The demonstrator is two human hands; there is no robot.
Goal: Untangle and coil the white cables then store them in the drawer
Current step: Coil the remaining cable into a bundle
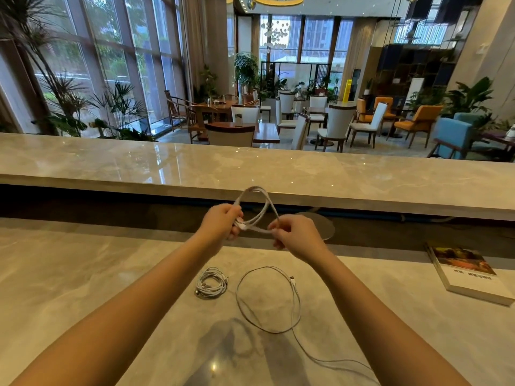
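Marble counter [83, 274] before lobby chairs [337, 121]

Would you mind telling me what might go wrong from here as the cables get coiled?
1. The held cable is looped between the left hand and right hand; loosening either grip might let the loops spring apart.
2. The loose cable trails off toward the near counter edge and could slide off or snag a forearm.
3. The finished coil lies close by and might re-tangle.

**Hidden and cut off**

The thin white loose cable [295, 302] trails out of the bottom edge. The white-edged paperback book [471, 274] is clipped at the right edge. The looped white cable [257, 207] vanishes inside both closed hands, its connector blurred.
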